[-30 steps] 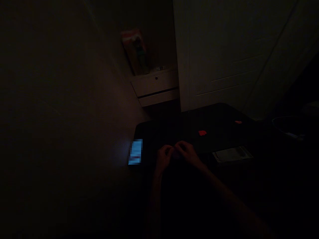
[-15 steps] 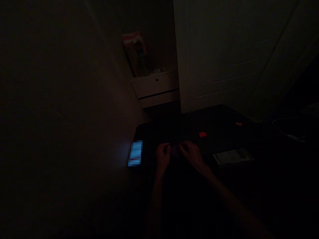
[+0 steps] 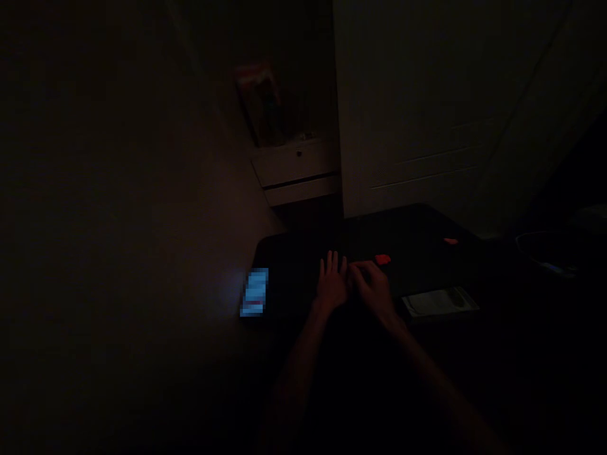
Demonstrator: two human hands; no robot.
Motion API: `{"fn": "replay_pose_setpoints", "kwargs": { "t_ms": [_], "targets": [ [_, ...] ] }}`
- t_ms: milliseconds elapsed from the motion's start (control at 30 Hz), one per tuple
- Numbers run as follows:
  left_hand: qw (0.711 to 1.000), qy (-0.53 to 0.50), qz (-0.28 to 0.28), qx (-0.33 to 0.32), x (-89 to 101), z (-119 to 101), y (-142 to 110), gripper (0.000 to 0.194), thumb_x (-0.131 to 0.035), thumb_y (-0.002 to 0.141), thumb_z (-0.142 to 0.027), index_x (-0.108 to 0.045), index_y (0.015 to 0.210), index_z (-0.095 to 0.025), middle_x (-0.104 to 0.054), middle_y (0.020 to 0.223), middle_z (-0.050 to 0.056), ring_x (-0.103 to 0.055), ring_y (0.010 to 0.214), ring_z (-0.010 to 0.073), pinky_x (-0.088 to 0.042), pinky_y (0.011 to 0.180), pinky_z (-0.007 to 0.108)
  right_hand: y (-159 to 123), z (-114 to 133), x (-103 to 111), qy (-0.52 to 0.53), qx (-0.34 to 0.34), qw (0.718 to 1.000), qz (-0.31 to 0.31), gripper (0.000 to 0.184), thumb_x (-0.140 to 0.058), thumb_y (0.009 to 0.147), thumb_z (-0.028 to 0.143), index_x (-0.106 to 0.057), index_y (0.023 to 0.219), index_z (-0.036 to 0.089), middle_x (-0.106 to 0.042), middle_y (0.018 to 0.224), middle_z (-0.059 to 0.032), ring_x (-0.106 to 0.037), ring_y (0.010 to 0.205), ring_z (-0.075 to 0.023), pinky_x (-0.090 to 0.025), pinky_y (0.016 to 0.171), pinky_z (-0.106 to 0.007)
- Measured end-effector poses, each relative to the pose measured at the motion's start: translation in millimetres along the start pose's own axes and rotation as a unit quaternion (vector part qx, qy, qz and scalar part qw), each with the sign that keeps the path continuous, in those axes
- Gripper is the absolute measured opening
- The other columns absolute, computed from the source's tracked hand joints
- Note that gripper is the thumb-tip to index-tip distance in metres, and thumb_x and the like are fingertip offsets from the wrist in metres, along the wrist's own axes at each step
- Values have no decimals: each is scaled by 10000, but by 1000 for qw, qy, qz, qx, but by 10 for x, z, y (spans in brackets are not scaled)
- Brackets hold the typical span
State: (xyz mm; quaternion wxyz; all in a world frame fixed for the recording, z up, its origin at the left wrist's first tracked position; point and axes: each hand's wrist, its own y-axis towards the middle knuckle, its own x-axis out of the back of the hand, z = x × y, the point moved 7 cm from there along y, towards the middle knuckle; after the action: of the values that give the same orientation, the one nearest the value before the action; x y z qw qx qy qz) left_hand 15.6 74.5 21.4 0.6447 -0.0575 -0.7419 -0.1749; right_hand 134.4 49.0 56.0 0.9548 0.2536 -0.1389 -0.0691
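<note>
Left hand [image 3: 332, 285] spread, right hand [image 3: 376, 285] too dark to tell, the red bit [image 3: 383, 259] just past it looks light, best pinched by its edge.

Dim room. Blurred, glowing blue screen [image 3: 255, 292], left end of dark surface [image 3: 412, 221], next to wall [image 3: 156, 189]. Two small red pieces [image 3: 383, 260] farther right on it. Pale flat item [image 3: 439, 303] near its front edge. Behind: drawer unit [image 3: 298, 167], red-topped package [image 3: 256, 104] standing on it, light panelled door [image 3: 412, 95].
</note>
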Motion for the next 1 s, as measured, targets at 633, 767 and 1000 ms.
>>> {"fn": "replay_pose_setpoints", "kwargs": {
  "t_ms": [633,767,1000],
  "targets": [
    [991,-43,-79,102,121,4,-47,708,-292,1031,-571,-231,1634,-205,-220,1688,171,-84,1578,392,-111,1234,660,-1,-34,78,43,-26,997,-63,339,-586,934,369,-626,1233,214,-671,1136,-112,-646,1002,-250,-537,921,-440],
    [984,-57,-87,144,70,72,-31,733,-280,1023,-598,-252,1628,-184,-243,1677,189,-80,1573,416,-109,1225,675,-18,-91,62,38,-32,997,-61,337,-590,934,374,-621,1230,218,-667,1118,-107,-644,992,-248,-542,903,-433],
    [997,-39,-26,55,8,5,28,692,-322,1036,-545,-230,1636,-212,-216,1690,164,-88,1574,399,-147,1249,615,-21,-148,78,41,-21,997,-62,360,-590,924,328,-601,1264,209,-657,1133,-106,-638,1001,-244,-526,915,-432]
  ]
}}
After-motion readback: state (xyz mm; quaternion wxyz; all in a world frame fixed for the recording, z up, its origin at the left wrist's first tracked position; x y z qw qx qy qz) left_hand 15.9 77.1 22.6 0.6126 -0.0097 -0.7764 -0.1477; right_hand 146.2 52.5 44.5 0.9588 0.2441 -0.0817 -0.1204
